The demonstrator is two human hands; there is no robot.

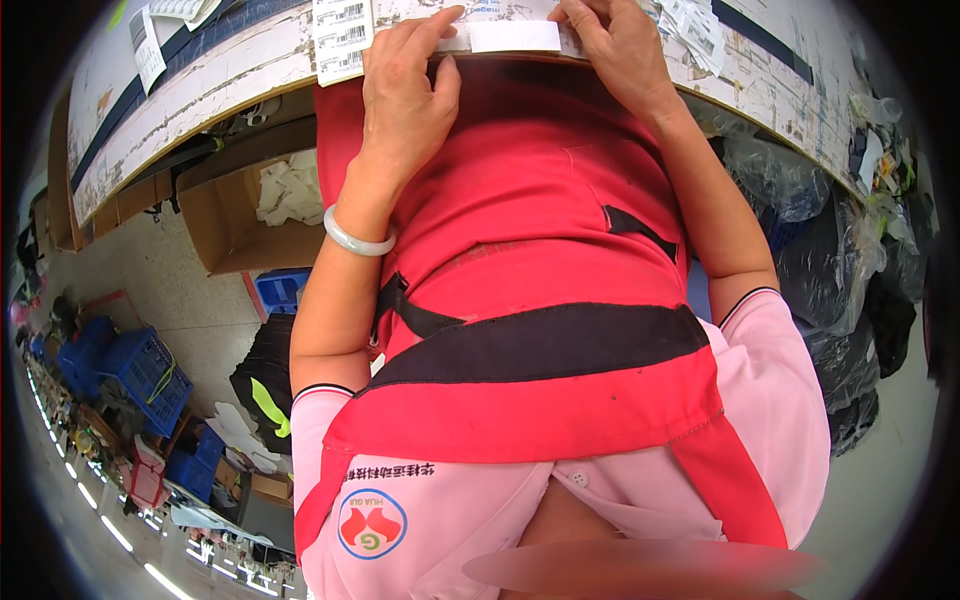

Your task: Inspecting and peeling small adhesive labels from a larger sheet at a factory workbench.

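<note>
A small blank white label [515, 37] lies at the front edge of the worn white table [230, 75], between my hands. My left hand [408, 90] rests on the table to the label's left, fingers stretched out and thumb apart, holding nothing. Beside it is a sheet of printed barcode labels [342, 40], partly covered by that hand. At the label's right end is my right hand [622, 50], its thumb and fingers curled together. The top of the picture cuts off its fingertips, so whatever they pinch is hidden.
More printed labels [692, 35] lie on the table at the right, and others [148, 52] at the far left. Below the table stands an open cardboard box [225, 215] with white scraps. Blue crates [150, 380] are on the floor at left; dark plastic bags [825, 270] at right.
</note>
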